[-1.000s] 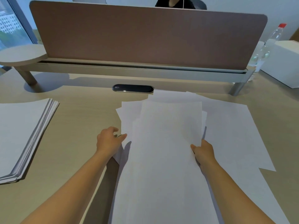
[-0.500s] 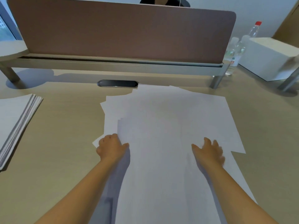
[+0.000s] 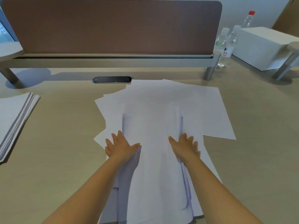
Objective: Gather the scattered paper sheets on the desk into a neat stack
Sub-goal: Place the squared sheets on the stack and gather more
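Observation:
Several white paper sheets (image 3: 161, 110) lie fanned and overlapping on the desk in front of me. A narrower bundle of sheets (image 3: 153, 167) runs down the middle on top of them. My left hand (image 3: 120, 147) lies flat with spread fingers at the bundle's left edge. My right hand (image 3: 185, 147) lies flat at its right edge, fingers straight. Both palms press on paper and neither hand grips anything. A loose sheet (image 3: 215, 117) sticks out to the right.
A neat paper stack (image 3: 14, 120) sits at the left edge of the beige desk (image 3: 64, 143). A brown divider panel (image 3: 113, 26) closes off the back, with a dark cable cover (image 3: 112, 79) below it. Water bottles (image 3: 226, 44) and a white box (image 3: 265, 46) stand back right.
The left hand's curled fingers have straightened and spread flat. Both hands now press flat beside a narrower central bundle, with the right hand closer in than before. The camera has come closer.

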`<move>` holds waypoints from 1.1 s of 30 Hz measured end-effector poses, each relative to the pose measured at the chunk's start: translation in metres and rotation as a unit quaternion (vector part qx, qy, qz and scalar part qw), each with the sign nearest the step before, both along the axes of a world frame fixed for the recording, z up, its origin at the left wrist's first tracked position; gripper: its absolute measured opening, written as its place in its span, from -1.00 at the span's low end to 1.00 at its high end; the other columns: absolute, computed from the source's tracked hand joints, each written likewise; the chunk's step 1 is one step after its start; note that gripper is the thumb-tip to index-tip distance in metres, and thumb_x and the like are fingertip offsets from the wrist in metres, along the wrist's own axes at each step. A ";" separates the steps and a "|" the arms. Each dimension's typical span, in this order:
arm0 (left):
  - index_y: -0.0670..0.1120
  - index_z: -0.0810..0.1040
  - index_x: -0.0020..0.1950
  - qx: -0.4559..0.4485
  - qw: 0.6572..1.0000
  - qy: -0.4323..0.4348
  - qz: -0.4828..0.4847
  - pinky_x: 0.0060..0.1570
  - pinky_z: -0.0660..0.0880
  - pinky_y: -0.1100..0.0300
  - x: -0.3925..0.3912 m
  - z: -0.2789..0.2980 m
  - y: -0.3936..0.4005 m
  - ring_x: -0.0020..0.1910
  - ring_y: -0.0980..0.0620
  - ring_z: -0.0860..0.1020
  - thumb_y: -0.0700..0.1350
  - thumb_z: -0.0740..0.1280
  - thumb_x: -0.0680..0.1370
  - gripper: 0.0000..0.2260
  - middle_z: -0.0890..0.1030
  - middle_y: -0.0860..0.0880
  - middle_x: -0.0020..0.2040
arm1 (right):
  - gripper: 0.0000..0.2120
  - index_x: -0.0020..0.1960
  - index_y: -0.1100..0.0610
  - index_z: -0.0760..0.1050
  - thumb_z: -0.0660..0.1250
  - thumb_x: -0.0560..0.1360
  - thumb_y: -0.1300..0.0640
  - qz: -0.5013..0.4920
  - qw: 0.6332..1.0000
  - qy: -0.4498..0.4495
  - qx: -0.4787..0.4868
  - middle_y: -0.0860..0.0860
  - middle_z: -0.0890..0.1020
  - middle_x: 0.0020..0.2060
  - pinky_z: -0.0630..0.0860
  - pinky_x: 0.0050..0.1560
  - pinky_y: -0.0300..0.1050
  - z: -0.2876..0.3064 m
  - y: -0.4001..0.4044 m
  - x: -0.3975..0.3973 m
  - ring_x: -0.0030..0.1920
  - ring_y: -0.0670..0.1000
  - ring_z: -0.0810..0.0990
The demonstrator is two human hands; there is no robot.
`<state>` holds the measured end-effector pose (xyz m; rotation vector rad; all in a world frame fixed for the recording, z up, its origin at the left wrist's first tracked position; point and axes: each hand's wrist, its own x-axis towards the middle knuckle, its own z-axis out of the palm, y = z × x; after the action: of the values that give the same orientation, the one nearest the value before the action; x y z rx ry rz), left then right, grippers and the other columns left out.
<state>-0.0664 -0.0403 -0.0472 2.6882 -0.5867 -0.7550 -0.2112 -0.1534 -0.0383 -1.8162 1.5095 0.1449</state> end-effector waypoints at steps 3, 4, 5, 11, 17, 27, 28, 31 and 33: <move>-0.14 0.31 0.32 -0.015 0.998 -0.015 0.054 0.25 0.30 -0.03 0.009 0.010 0.003 0.36 -0.20 0.27 0.09 0.36 0.45 -0.45 0.34 -0.14 0.34 | -0.50 0.33 0.12 0.30 0.12 0.50 -0.15 -0.046 0.998 -0.028 -0.026 0.06 0.44 0.18 0.36 0.25 0.03 0.008 -0.013 -0.011 0.23 0.12 0.37; -0.14 0.37 0.26 0.000 0.998 -0.019 0.060 0.19 0.32 0.00 0.010 0.014 0.003 0.31 -0.19 0.31 0.06 0.35 0.46 -0.53 0.37 -0.13 0.28 | -0.54 0.28 0.13 0.34 0.15 0.49 -0.12 -0.057 0.997 -0.042 -0.026 0.06 0.48 0.13 0.39 0.21 0.01 0.010 -0.016 -0.014 0.18 0.12 0.41; -0.14 0.41 0.21 0.023 0.998 -0.026 0.054 0.14 0.33 0.03 0.010 0.015 0.005 0.28 -0.19 0.34 0.04 0.33 0.47 -0.61 0.39 -0.13 0.24 | -0.55 0.26 0.13 0.36 0.17 0.49 -0.11 -0.058 0.997 -0.047 -0.022 0.07 0.50 0.13 0.40 0.21 0.01 0.012 -0.018 -0.016 0.18 0.13 0.43; -0.16 0.30 -0.12 -0.118 0.987 -0.091 0.056 -0.14 0.28 0.11 0.023 0.013 0.013 -0.09 -0.19 0.49 -0.23 0.13 0.55 -0.94 0.46 -0.17 -0.17 | -0.57 0.26 0.15 0.39 0.22 0.48 -0.06 -0.074 0.995 -0.055 -0.044 0.08 0.50 0.16 0.40 0.22 0.01 0.016 -0.023 -0.024 0.20 0.15 0.44; -0.16 0.41 -0.07 -0.286 0.952 -0.019 0.106 -0.17 0.29 0.11 0.053 0.018 0.027 -0.11 -0.09 0.42 -0.34 0.17 0.54 -0.89 0.49 -0.14 -0.14 | -0.43 0.45 0.19 0.20 0.18 0.53 -0.07 -0.027 0.998 -0.025 -0.047 0.12 0.33 0.39 0.27 0.34 0.00 0.011 -0.029 -0.025 0.38 0.17 0.30; -0.27 0.43 0.16 -0.057 0.994 -0.019 0.094 -0.03 0.38 0.05 0.041 -0.006 0.020 0.16 -0.27 0.45 -0.16 0.22 0.54 -0.75 0.49 -0.25 0.16 | -0.83 -0.33 0.15 0.41 0.32 0.40 0.15 -0.134 0.968 -0.181 0.109 0.11 0.50 -0.36 0.36 -0.17 -0.17 -0.006 -0.019 -0.007 -0.34 0.03 0.42; -0.25 0.42 0.17 -0.039 0.995 -0.024 0.094 -0.06 0.35 0.07 0.038 -0.005 0.018 0.18 -0.26 0.43 -0.13 0.23 0.54 -0.73 0.47 -0.23 0.17 | -0.84 -0.15 0.26 0.52 0.33 0.41 0.15 -0.119 0.971 -0.169 0.120 0.17 0.61 -0.20 0.45 -0.05 -0.14 -0.005 -0.016 -0.005 -0.22 0.08 0.53; -0.23 0.40 0.17 -0.046 0.994 -0.009 0.102 -0.10 0.32 0.09 0.035 0.000 0.016 0.18 -0.24 0.42 -0.11 0.26 0.52 -0.71 0.44 -0.21 0.17 | -0.57 0.23 0.32 0.44 0.38 0.41 0.18 -0.099 0.973 -0.157 0.138 0.23 0.58 0.12 0.49 0.21 0.01 -0.004 -0.009 0.004 0.12 0.18 0.57; -0.22 0.42 0.10 -0.082 0.991 0.013 0.108 -0.11 0.37 0.09 0.038 0.001 0.021 0.11 -0.23 0.46 -0.13 0.28 0.50 -0.76 0.47 -0.21 0.13 | -0.60 0.21 0.33 0.43 0.39 0.42 0.25 -0.082 0.970 -0.187 0.130 0.20 0.57 0.12 0.51 0.13 -0.05 -0.003 -0.003 0.007 0.10 0.17 0.57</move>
<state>-0.0284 -0.0191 -0.0461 2.5343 -0.3293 -0.6511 -0.2038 -0.1568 -0.0410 -1.4120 1.2968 -0.0749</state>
